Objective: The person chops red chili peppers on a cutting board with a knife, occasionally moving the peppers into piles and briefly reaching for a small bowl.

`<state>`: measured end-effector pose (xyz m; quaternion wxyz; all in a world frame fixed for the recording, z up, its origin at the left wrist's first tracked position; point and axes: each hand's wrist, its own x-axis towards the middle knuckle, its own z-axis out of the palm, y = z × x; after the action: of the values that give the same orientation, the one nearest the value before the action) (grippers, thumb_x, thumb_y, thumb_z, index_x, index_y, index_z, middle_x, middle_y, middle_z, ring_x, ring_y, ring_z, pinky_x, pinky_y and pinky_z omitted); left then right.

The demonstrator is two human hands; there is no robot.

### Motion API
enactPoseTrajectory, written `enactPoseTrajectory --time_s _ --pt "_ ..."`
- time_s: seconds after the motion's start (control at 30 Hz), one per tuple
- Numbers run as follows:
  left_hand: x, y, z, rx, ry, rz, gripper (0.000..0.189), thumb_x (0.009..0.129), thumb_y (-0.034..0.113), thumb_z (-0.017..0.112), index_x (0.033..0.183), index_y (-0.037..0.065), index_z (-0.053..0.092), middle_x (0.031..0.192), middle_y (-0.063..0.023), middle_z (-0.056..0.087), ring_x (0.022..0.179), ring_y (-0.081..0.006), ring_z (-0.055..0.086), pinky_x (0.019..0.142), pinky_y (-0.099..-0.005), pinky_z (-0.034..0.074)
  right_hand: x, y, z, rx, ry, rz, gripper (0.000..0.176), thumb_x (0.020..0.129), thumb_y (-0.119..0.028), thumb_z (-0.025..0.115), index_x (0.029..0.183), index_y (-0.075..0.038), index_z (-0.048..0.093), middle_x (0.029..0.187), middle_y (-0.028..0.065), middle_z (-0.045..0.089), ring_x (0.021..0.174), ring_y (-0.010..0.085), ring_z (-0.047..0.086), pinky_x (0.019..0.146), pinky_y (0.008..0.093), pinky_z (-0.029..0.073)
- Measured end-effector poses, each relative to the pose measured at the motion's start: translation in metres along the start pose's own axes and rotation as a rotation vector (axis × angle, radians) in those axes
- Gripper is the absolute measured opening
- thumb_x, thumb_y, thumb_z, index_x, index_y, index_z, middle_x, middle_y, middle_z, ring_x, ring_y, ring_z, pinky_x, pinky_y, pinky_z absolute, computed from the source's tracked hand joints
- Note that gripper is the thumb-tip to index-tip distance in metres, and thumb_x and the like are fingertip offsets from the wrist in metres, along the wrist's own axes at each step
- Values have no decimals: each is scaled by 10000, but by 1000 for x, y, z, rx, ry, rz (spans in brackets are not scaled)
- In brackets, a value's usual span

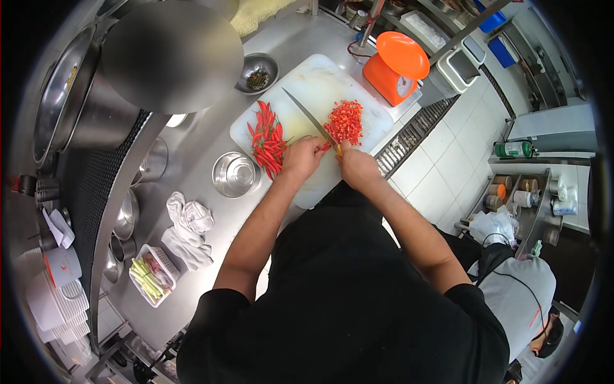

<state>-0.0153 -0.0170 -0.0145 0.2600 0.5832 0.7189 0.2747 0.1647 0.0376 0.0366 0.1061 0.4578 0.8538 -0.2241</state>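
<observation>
A white cutting board (307,77) lies on the steel counter. Whole red chillies (267,139) are heaped on its left side, and a pile of chopped red chilli (345,121) lies to the right. My right hand (356,165) grips the handle of a long knife (308,115), whose blade points away across the board. My left hand (302,157) has its fingers curled down on a chilli right beside the blade, just left of the chopped pile.
An orange kitchen scale (396,67) stands beyond the board. A small steel bowl of stems (257,72) and an empty steel bowl (235,173) flank the board. A white cloth (188,230) and a tray of green stalks (152,274) lie nearer. Another person crouches at lower right (524,288).
</observation>
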Motion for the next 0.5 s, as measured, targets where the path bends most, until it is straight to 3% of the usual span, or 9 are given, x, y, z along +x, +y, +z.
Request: enactPoseTrajectory --time_s 0.23,0.5 --pt "-3 3 -3 22 -1 5 173 837 134 821 959 49 733 909 -120 725 825 -305 722 746 -425 570 -7 -6 -28 -15 -3 -38 291 1034 -251 578 1160 2 510 913 228 751 870 404 759 777 508 595" --pt "-7 3 -3 36 -30 -14 165 869 172 794 965 57 725 925 -132 721 847 -330 718 765 -451 567 2 -3 -2 -35 10 -33 324 1041 -271 585 1153 18 488 903 230 742 853 416 750 759 523 591"
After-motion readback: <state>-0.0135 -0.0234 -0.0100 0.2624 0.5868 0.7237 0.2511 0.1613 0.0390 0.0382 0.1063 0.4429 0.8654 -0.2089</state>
